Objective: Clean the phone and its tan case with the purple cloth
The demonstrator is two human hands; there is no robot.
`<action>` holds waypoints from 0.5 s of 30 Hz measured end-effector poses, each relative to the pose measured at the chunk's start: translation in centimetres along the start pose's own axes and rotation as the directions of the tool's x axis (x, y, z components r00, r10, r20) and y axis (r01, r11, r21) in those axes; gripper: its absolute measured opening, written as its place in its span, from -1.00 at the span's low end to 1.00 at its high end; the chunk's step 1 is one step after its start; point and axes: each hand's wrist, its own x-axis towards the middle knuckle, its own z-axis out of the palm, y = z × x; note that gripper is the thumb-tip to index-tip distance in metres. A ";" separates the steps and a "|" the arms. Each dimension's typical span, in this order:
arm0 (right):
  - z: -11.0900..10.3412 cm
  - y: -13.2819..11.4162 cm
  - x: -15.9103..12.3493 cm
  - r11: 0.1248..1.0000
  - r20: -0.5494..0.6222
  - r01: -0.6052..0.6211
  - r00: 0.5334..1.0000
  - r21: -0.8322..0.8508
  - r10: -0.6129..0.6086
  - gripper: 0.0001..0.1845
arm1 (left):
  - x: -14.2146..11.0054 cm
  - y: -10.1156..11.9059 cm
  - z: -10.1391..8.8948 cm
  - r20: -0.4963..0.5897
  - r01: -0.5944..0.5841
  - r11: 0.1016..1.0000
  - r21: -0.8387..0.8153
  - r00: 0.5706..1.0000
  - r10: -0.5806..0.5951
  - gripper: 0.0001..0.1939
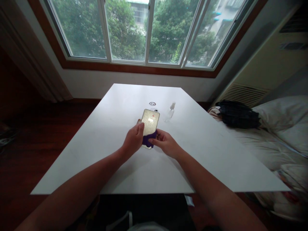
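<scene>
My left hand (134, 137) is closed round the left edge of a flat, pale gold, phone-sized device (149, 122), thumb lying on its face. The device is tilted up above the table and carries a small red mark near its top. A purple cloth (148, 140) lies across its lower part. My right hand (166, 143) pinches this cloth at the device's lower right, thumb in front; the other fingers are partly hidden behind. Just beyond the device stands a clear spray bottle (171, 110). A small round silvery object (152, 103) lies farther back.
The white table (101, 128) spreads out on both sides of my hands. Behind the device sits a small item, partly hidden. A window (149, 35) is beyond the table. To the right, a black bag (238, 114) rests on pale bedding (284, 128).
</scene>
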 end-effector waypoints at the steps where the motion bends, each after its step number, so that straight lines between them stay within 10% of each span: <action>1: 0.2 0.1 0.1 1.000 -0.041 0.003 0.999 0.003 -0.003 -0.52 | 0.0 0.0 0.0 0.000 -0.003 1.000 0.014 1.000 0.003 -0.50; 15: -0.7 0.7 -0.1 0.995 0.109 -0.097 0.989 -0.034 0.100 -0.45 | 0.3 -0.7 0.3 -0.026 0.046 0.998 -0.046 0.999 -0.047 -0.47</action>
